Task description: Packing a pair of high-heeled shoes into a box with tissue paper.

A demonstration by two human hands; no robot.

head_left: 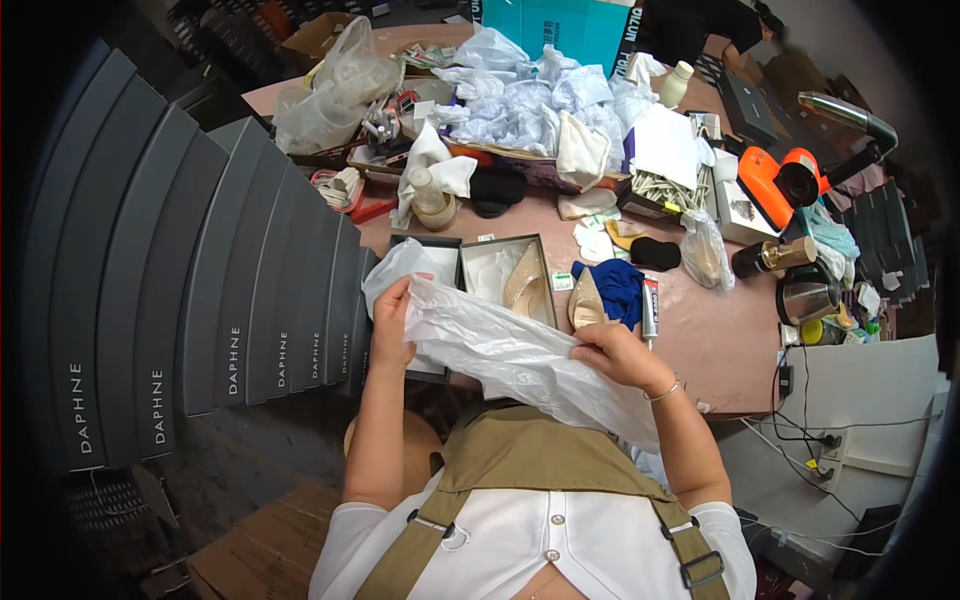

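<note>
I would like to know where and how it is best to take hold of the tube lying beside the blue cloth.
Probably grip the tube around its mid-body, coming from the right: the blue cloth crowds its left side, and the narrow nozzle at its near end offers less to hold. The right hand would first need to release the white paper.

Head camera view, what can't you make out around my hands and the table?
In the head view:
Near end of the shoe by the blue cloth: hidden by your right hand.
Most of the inside of the left open box: covered by the white tissue sheet.
The co-worker: cut off by the top edge.
</note>
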